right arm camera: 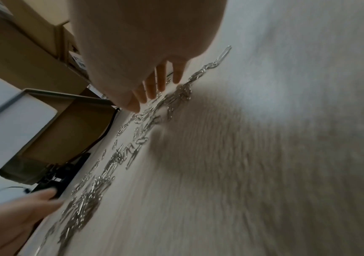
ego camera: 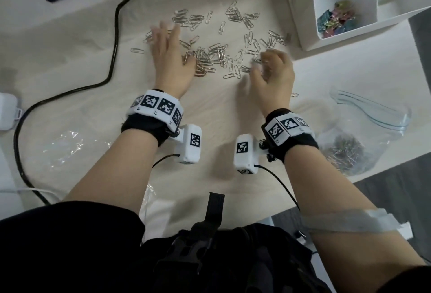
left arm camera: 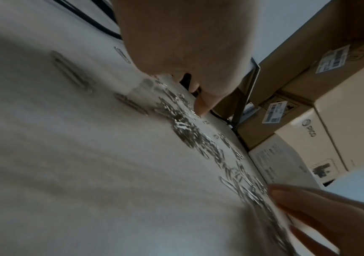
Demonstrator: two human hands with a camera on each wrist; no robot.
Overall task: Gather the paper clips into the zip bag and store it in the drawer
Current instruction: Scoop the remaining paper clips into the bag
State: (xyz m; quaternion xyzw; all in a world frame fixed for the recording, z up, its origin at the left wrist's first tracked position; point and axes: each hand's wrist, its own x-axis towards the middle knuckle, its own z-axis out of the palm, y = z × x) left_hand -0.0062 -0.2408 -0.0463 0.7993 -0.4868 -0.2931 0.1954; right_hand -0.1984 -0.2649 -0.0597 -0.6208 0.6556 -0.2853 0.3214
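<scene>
Pale wood-grain desk (ego camera: 217, 115), silver wire paper clips (ego camera: 217, 54) strewn mid-frame, left hand (ego camera: 169, 59) fingers spread flat, right hand (ego camera: 274, 78) fingers curled, grip unclear, clear plastic zip bag (ego camera: 363, 134) lower right, blurred.

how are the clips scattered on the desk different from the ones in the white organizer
The paper clips on the desk are plain silver; the clips in the white organizer are multicoloured. The silver ones lie spread loosely across the open desk between the left hand and right hand; the coloured ones sit heaped in one compartment. The silver ones are far more numerous. Both lots are small and loose.
</scene>
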